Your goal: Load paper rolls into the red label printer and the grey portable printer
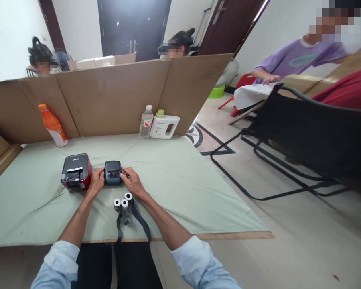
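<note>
A small dark portable label printer (112, 176) sits on the green-clothed table between my hands. My left hand (96, 180) grips its left side, fingers curled against the edge. On the opposite side my right hand (132, 180) pinches the right edge with thumb and fingers. Left of my left hand stands a bigger black and red printer (78, 166), its front flap shiny. Several white paper rolls (124, 203) stand close together nearer to me, by my right wrist. A dark strap (142, 221) runs from beside them over the table's front edge.
A cardboard partition (114, 100) lines the table's back. Before it stand an orange bottle (52, 124), a clear water bottle (146, 122) and a white jug (164, 127). A black folding chair (307, 140) is at right. Other people sit behind the partition and at right.
</note>
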The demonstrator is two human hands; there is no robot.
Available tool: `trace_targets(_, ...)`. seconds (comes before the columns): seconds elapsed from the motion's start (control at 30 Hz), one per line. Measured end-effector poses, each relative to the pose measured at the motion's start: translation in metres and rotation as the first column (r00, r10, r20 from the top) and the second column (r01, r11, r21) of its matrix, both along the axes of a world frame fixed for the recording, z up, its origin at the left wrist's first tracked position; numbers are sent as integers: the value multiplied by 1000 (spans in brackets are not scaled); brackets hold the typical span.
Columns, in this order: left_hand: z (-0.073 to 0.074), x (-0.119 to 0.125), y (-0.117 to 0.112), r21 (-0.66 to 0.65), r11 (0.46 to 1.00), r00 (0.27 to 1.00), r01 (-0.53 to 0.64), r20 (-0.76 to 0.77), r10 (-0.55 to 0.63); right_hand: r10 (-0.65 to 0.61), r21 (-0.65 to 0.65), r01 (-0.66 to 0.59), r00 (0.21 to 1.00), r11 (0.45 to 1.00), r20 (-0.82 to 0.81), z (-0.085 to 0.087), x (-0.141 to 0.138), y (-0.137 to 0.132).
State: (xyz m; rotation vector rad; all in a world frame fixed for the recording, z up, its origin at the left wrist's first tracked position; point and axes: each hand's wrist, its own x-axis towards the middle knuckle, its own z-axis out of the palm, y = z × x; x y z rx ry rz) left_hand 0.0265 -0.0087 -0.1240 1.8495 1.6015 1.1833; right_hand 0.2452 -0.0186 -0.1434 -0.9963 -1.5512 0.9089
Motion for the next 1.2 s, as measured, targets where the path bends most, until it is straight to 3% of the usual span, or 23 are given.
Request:
trace_targets(0.13, -3, 2, 7, -34, 996, 996, -84, -30, 83, 27, -17, -27, 1000, 999, 14, 0, -1, -1)
trace_targets(0.47, 7, -6, 8, -107, 994, 997, 16, 75, -8, 54, -1, -54, 999, 999, -3, -2, 0, 1)
trace_targets(0.63, 10, 0, 8, -216, 975, 980, -58, 172, 97, 53, 10, -53, 999, 999, -1, -8, 0, 3)
trace_targets(0.87, 13, 6, 20, -246, 959, 973, -144, 141, 182, 53, 28, -54, 998, 998, 45, -9, 0, 4)
trace_targets(1.2, 21, 7, 30, -444, 890, 964, -104, 174, 200, 71, -9, -71, 996, 997, 60, -8, 2, 0)
